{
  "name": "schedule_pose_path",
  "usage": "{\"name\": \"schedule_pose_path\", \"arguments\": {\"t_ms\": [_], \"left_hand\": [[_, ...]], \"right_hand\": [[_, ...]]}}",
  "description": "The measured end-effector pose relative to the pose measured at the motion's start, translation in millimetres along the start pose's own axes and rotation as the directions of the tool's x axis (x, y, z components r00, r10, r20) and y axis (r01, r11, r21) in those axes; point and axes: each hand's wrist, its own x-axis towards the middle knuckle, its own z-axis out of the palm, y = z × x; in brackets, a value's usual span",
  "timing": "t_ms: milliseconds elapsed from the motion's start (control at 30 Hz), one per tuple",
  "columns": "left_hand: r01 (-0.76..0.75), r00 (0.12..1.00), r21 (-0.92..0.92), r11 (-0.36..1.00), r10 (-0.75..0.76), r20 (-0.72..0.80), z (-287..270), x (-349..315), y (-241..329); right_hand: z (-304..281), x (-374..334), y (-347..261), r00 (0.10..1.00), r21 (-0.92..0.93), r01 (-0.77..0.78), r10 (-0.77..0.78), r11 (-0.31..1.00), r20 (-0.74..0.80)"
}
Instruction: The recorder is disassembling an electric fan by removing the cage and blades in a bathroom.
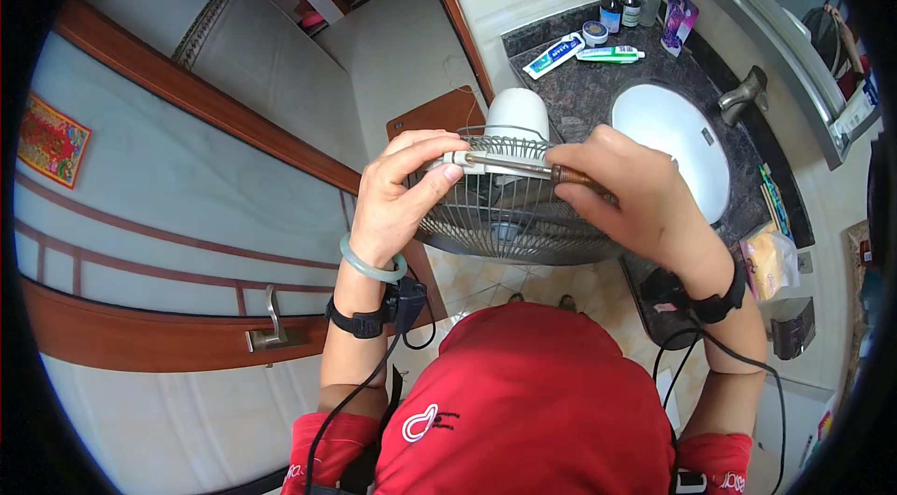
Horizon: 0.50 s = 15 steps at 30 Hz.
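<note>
the fan (509, 226) is in front of the person's red shirt (523, 383), its dark wire guard facing them and its white housing (518, 112) behind; what holds it up is hidden. along the guard's top rim lies a screwdriver (516, 165), its tip by a pale clip (478, 161). the left hand (394, 188) pinches clip and tip end between thumb and fingers; the right hand (637, 188) has its grip closed around the brown handle. if the right hand pushes off line, the tip could slip off the clip and jab the left thumb, which sits close by. prying too hard might crack the clip or bend the wires, and an unsteady fan could tip. to the right, the dark tabletop (572, 100) carries a white basin (671, 144); a small part dropped there might roll in.
</note>
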Motion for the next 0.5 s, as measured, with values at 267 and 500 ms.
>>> {"name": "schedule_pose_path", "arguments": {"t_ms": [267, 500], "left_hand": [[-0.015, 1.000, 0.026, 1.000, 0.015, -0.009, 5.5, 1.3, 0.0], [-0.015, 1.000, 0.064, 0.998, 0.015, -0.009, 2.6, 0.8, 0.9]], "right_hand": [[-9.2, 9.0, 6.6, 0.988, 0.014, -0.080, 0.078, 0.997, 0.135], [-2.8, 15.1, 9.2, 0.997, 0.054, 0.016, -0.020, 0.998, 0.078]]}}
